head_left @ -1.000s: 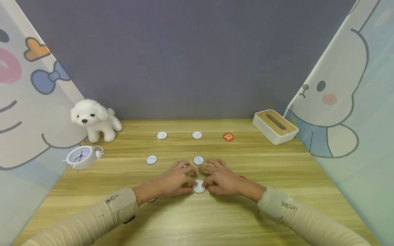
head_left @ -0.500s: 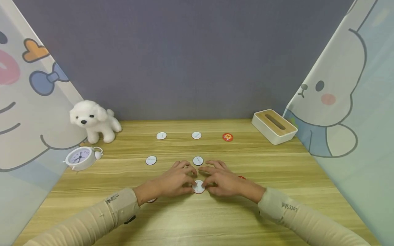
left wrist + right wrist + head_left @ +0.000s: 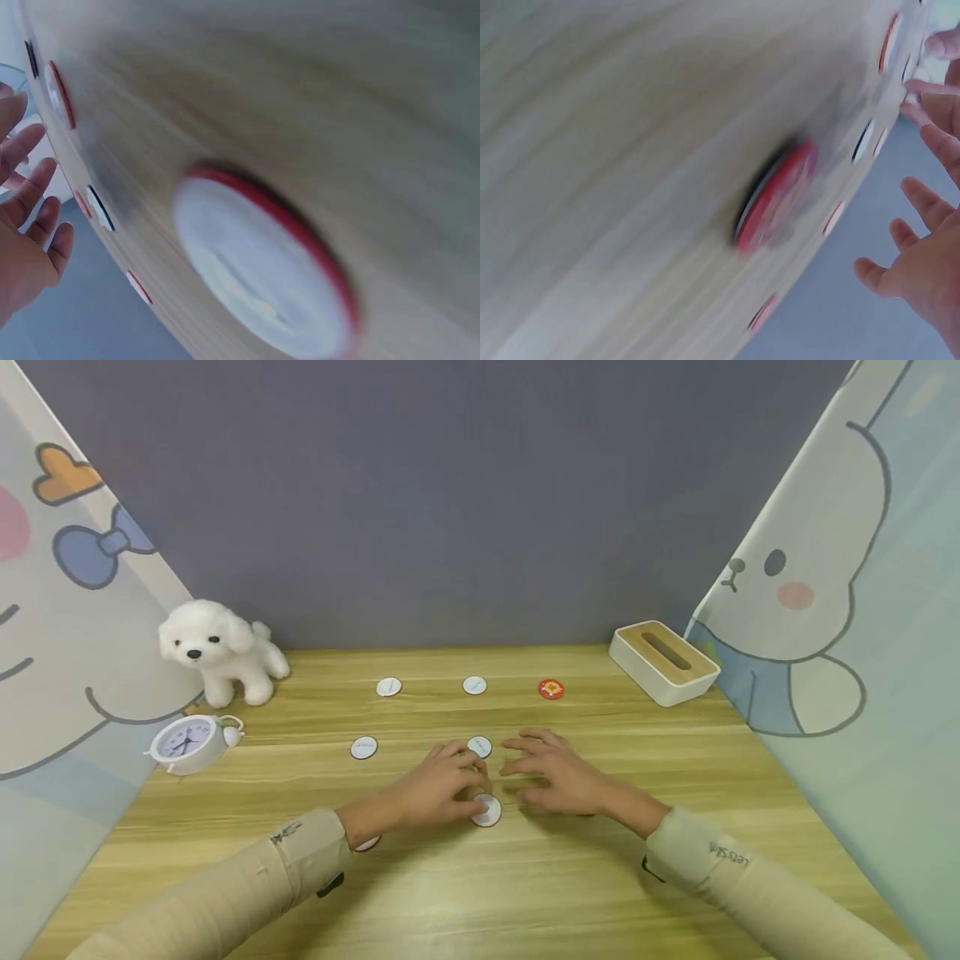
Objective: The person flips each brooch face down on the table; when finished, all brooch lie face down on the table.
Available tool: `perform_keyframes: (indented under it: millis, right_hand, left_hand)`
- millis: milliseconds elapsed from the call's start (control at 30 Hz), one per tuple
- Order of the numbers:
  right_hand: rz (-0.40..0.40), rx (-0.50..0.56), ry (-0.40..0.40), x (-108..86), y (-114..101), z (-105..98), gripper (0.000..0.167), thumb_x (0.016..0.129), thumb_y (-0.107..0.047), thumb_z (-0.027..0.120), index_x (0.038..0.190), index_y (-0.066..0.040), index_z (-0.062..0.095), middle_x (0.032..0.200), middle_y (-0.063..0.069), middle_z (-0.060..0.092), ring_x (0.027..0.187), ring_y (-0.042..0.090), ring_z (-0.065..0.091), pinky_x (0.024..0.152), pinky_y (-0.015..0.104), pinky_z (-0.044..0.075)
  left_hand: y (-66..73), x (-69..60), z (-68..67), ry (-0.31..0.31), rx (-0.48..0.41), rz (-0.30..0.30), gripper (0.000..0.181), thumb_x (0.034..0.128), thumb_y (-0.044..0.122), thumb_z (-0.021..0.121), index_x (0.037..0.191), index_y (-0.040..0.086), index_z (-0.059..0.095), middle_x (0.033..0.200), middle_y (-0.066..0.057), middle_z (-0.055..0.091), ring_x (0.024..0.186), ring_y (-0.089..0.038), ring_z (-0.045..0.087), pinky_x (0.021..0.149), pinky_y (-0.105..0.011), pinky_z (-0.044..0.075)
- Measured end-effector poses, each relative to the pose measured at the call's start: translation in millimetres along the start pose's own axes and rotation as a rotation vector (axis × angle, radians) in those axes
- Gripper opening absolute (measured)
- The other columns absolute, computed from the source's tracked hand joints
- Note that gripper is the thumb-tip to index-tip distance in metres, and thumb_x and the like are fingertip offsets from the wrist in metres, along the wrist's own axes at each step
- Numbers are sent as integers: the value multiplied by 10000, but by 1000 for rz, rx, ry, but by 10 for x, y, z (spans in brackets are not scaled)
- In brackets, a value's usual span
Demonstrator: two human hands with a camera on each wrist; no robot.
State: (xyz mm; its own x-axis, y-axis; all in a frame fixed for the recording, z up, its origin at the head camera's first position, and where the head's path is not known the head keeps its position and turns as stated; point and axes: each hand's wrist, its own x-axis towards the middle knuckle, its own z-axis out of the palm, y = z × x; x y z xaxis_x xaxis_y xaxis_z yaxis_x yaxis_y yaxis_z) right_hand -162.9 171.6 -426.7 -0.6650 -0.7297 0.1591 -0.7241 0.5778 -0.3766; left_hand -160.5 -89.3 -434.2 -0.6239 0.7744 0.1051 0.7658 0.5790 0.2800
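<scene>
In the head view, a white round disc [image 3: 489, 812] with a red edge lies on the wooden table [image 3: 480, 893] between the hands. My left hand [image 3: 442, 787] is over its left side, fingers loosely bent. The left wrist view shows that hand [image 3: 26, 217] with its fingers spread and holding nothing. My right hand [image 3: 564, 775] hovers to the right of the disc, fingers apart, nothing in them. Just beyond, a dark-edged white disc [image 3: 479, 745] sits partly behind the left fingers. A red disc [image 3: 778, 196] lies under the right wrist, hidden by the arm in the head view.
Several other discs lie about: a white one [image 3: 363, 747], two at the back [image 3: 389, 686] and a red one [image 3: 551, 689]. Another white disc [image 3: 367, 843] is partly under the left wrist. Around them stand a plush dog [image 3: 221, 647], an alarm clock [image 3: 191, 743] and a tissue box [image 3: 664, 664].
Both hands had their fingertips on the near middle disc. The right hand has drawn away to the right, and the left hand has shifted slightly. The disc stays on the table.
</scene>
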Motion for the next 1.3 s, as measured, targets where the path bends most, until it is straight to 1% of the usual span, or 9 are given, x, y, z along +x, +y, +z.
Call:
perform_keyframes:
  millis: [100,200,333,400,500,633,800,1000,1300]
  right_hand:
    - [43,20,40,-98,105,-86,342,874,-195,756,1214,-172,722,1483,126,530,1408,423,378,1093,680,286]
    - [73,21,61,-212,193,-145,348,875,-200,760,1218,-155,721,1476,136,534,1404,429,377,1089,687,282]
    - [106,19,87,-370,277,-201,366,869,-205,762,1224,-128,721,1468,147,539,1392,445,380,1082,697,284]
    - [124,7,98,-453,315,-215,372,862,-211,767,1222,-126,723,1458,153,547,1385,454,384,1073,707,285]
    - [154,3,110,-584,368,-232,377,849,-214,778,1213,-126,729,1444,173,556,1373,475,385,1057,730,269]
    - [172,4,118,-735,435,-235,362,840,-213,789,1190,-136,741,1424,194,567,1350,493,392,1045,733,254]
    - [174,-16,129,-880,465,-224,335,822,-226,812,1145,-153,761,1395,205,587,1320,512,407,1032,728,281]
    - [171,-56,157,-991,520,-153,353,780,-245,846,1124,-207,776,1370,192,612,1283,507,447,995,717,334]
    - [215,-35,152,-1004,522,-127,361,783,-290,849,1132,-231,776,1390,179,603,1313,503,419,1017,722,308]
  left_hand:
    - [39,107,-5,18,-9,-4,265,941,413,683,1127,237,750,1192,61,647,1161,-174,495,993,-454,416]
    - [93,206,6,7,-28,-25,293,942,416,682,1165,234,740,1201,63,649,1124,-155,493,974,-431,426]
    - [186,335,22,-12,-42,-52,331,948,424,673,1211,229,718,1233,48,647,1160,-171,490,1001,-466,421]
    - [235,393,32,-10,-36,-56,349,948,427,673,1230,225,709,1244,37,648,1190,-188,492,1016,-487,414]
    - [310,477,41,-3,-10,-58,370,950,435,669,1255,229,699,1257,39,647,1199,-192,496,1022,-460,410]
    - [398,584,63,18,13,-63,374,933,441,689,1246,236,706,1231,47,653,1161,-182,502,961,-403,413]
    - [471,719,172,2,35,-88,379,925,476,685,1245,275,705,1238,59,633,1150,-158,484,979,-395,406]
    - [528,814,333,-14,74,-102,411,914,544,660,1249,309,703,1246,69,615,1168,-150,471,977,-383,394]
    - [599,913,418,26,85,-116,414,892,562,678,1204,295,727,1228,57,618,1178,-176,457,989,-406,391]
